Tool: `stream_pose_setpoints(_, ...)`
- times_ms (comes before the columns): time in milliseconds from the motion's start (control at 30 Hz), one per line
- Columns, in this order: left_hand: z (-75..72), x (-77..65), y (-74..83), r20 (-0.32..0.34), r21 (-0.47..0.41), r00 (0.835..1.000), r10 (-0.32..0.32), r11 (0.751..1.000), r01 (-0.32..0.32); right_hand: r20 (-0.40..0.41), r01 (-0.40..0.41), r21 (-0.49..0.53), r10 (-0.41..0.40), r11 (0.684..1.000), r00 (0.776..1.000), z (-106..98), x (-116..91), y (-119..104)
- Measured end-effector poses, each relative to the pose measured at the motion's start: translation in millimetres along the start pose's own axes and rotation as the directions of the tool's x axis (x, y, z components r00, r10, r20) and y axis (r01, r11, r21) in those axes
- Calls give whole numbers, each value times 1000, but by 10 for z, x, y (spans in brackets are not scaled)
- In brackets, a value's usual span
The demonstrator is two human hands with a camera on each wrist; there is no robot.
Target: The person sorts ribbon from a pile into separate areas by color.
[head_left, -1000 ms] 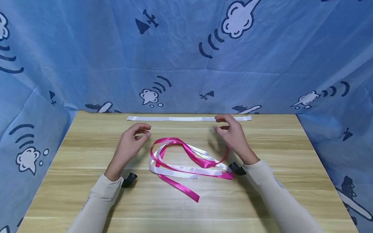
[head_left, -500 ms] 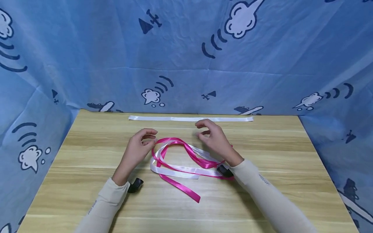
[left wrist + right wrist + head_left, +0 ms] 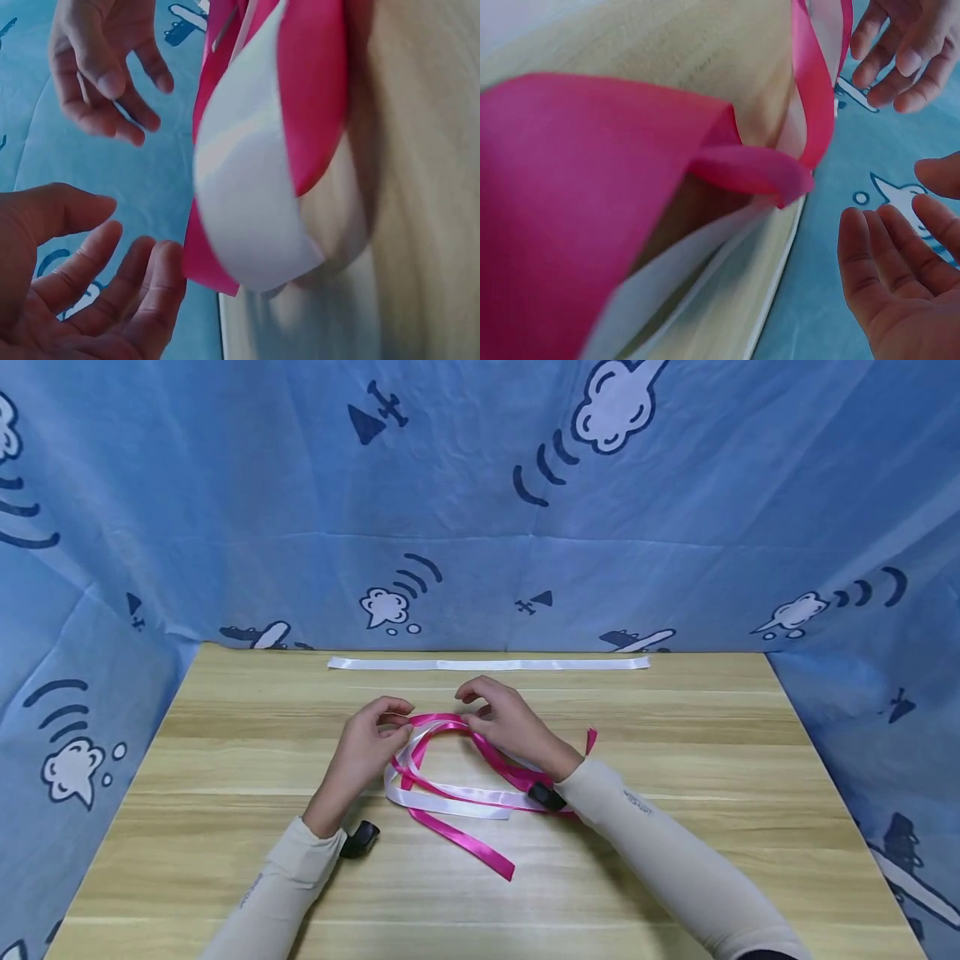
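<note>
A loose coil of pink ribbon (image 3: 467,848) and white ribbon (image 3: 453,807) lies mid-table in the head view. By the coil's upper left edge is my left hand (image 3: 366,740), fingers loosely bent and nothing gripped; in the left wrist view its fingertips come close to the pink ribbon (image 3: 208,262), and contact is hard to tell. Above the coil's upper right hovers my right hand (image 3: 510,720), its forearm covering the right end of the ribbons. The right wrist view has this hand (image 3: 907,292) with relaxed fingers, apart from the pink ribbon (image 3: 577,187).
A separate white ribbon (image 3: 487,665) lies straight along the back edge of the wooden table (image 3: 247,718). Blue printed cloth (image 3: 480,510) hangs behind and at both sides. Black wrist cameras sit below each hand, the right one (image 3: 546,797) over the ribbons.
My right hand has moved left from the straight white ribbon to above the coil. My left hand has shifted slightly right and nearer. A small pink ribbon end now shows right of the right wrist.
</note>
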State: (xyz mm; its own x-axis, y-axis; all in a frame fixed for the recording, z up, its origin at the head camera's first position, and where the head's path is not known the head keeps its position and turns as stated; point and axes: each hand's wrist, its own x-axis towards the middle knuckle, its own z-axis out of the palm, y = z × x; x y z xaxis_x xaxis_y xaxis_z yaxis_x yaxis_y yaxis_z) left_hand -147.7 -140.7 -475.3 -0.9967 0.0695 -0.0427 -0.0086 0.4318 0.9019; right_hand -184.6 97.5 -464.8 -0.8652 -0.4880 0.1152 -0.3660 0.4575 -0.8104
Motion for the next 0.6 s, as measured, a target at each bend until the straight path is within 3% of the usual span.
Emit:
stream_pose_setpoints(333,84,17,-49,-27,47,1000,-7,999,9,90,-12,-41,16,999,996,164,209,-42)
stream_pose_setpoints(600,154,36,-52,-27,111,1000,10,994,-7,124,46,-208,-20,977,992,299,350,-54)
